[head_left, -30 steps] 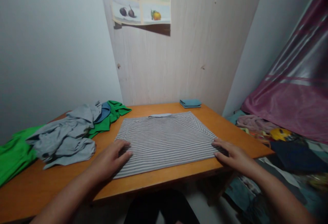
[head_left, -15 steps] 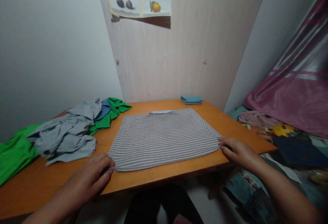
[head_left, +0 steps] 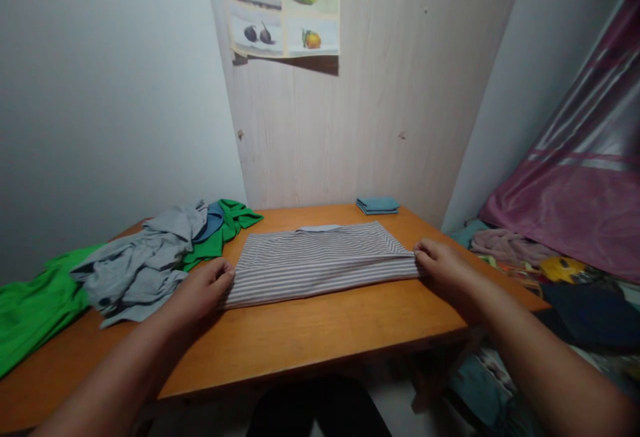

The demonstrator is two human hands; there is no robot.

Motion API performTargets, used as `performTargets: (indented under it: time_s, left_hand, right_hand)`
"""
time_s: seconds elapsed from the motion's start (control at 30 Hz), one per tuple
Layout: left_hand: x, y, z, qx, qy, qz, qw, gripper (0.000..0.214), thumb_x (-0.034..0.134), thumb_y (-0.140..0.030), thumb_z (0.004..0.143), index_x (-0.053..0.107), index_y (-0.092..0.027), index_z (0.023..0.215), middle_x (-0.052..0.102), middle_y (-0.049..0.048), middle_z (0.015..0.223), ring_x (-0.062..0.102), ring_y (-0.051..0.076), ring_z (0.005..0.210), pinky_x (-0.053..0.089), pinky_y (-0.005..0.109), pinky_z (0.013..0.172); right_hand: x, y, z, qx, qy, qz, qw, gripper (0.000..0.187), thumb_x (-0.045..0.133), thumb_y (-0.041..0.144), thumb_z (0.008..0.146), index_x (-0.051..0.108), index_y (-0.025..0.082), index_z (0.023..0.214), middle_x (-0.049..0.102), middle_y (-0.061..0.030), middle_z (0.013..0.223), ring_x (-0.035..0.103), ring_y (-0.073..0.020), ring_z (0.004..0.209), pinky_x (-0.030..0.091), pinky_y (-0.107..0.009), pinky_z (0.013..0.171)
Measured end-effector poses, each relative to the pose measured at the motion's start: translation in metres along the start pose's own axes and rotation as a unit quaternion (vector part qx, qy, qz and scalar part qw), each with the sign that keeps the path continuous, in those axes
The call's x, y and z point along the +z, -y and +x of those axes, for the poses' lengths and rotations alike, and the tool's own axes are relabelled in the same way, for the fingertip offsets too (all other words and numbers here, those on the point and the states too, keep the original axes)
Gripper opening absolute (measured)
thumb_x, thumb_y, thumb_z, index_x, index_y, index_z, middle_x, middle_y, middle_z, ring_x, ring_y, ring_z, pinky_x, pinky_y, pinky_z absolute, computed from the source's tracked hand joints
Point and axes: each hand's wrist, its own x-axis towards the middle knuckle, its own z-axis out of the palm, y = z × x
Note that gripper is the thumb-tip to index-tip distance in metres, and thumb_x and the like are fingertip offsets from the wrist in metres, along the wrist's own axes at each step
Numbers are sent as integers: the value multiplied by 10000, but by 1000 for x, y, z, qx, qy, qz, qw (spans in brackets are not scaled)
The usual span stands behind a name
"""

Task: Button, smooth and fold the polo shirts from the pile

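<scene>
A grey-and-white striped shirt [head_left: 320, 260] lies on the orange wooden table [head_left: 310, 337], its near part folded over away from me. My left hand [head_left: 203, 288] pinches the folded edge at the shirt's left end. My right hand [head_left: 440, 263] pinches the folded edge at the right end. Both hands are closed on the cloth.
A heap of grey [head_left: 135, 270], blue and green clothes [head_left: 35, 303] lies on the table's left part. A small folded blue cloth [head_left: 377, 205] sits at the far edge by the wooden panel. Clothes and a purple cloth [head_left: 580, 183] pile up beyond the table's right edge.
Both hands took hold of the shirt's near corners and carried them away from me, folding the near part over. The shirt now lies as a narrower band.
</scene>
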Motion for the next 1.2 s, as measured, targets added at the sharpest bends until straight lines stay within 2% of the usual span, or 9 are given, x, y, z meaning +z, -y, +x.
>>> performTargets:
  time_s: [0.17,0.4,0.5,0.67,0.8,0.9,1.0,1.1,1.2]
  left_hand:
    - [3,15,7,20,35,56,998,413,463,-576,874,644,-206,901,711,73,880,650,266,860,492,347,767]
    - [3,13,-7,0,-30,88,996,548,518,-594,860,636,-190,1210,713,140,1195,689,304,1023,537,380,836]
    - [9,22,1,-2,-6,62,998,533,560,-633,812,673,-202,1104,741,124,1114,698,311,983,545,381,815]
    - [19,31,10,-54,1,-21,998,498,631,-604,710,696,-196,988,769,88,968,703,303,914,540,376,813]
    - [16,21,4,-102,-56,-102,988,449,603,-539,709,685,-175,959,757,88,951,683,286,920,529,359,782]
    - [11,6,-1,-107,-63,-128,984,402,616,-508,719,675,-171,930,729,66,895,657,250,870,503,313,695]
    - [8,-6,-5,-94,-30,-122,988,375,600,-558,753,635,-186,766,652,26,723,596,193,696,437,279,602]
    - [7,-7,-8,-95,25,-92,991,387,655,-577,706,570,-201,669,570,-7,609,512,156,573,359,259,522]
    - [9,1,-9,-79,39,-71,994,356,662,-543,701,531,-215,655,524,-29,574,473,143,531,333,253,494]
  right_hand:
    - [16,-14,4,-6,-64,4,998,426,501,434,904,700,211,1208,695,-147,1273,620,-343,1206,463,-506,1043]
    - [14,-32,-17,67,-120,39,990,458,457,473,940,714,185,1187,725,-143,1216,660,-300,1144,494,-453,1013]
    - [16,-35,-18,107,-133,70,983,435,462,474,935,725,191,1136,749,-133,1152,675,-286,1114,503,-437,995]
    - [22,-38,-13,88,-50,138,985,401,535,525,894,739,205,1024,775,-93,1036,704,-268,983,537,-398,903]
    - [29,-46,-9,86,-50,156,983,340,580,514,840,727,207,851,765,-71,853,700,-253,815,551,-366,779]
    - [34,-53,-5,91,-70,203,973,359,620,524,808,721,210,950,768,-76,916,704,-265,844,550,-367,764]
    - [37,-56,-3,115,-47,236,964,398,661,535,777,720,206,994,767,-82,919,701,-265,813,538,-358,709]
    - [36,-53,-5,114,-25,223,968,306,664,515,760,699,214,803,731,-54,771,650,-231,696,485,-326,606]
    - [31,-44,-8,120,-59,235,963,253,643,470,769,630,223,718,665,-24,683,591,-198,641,429,-297,555]
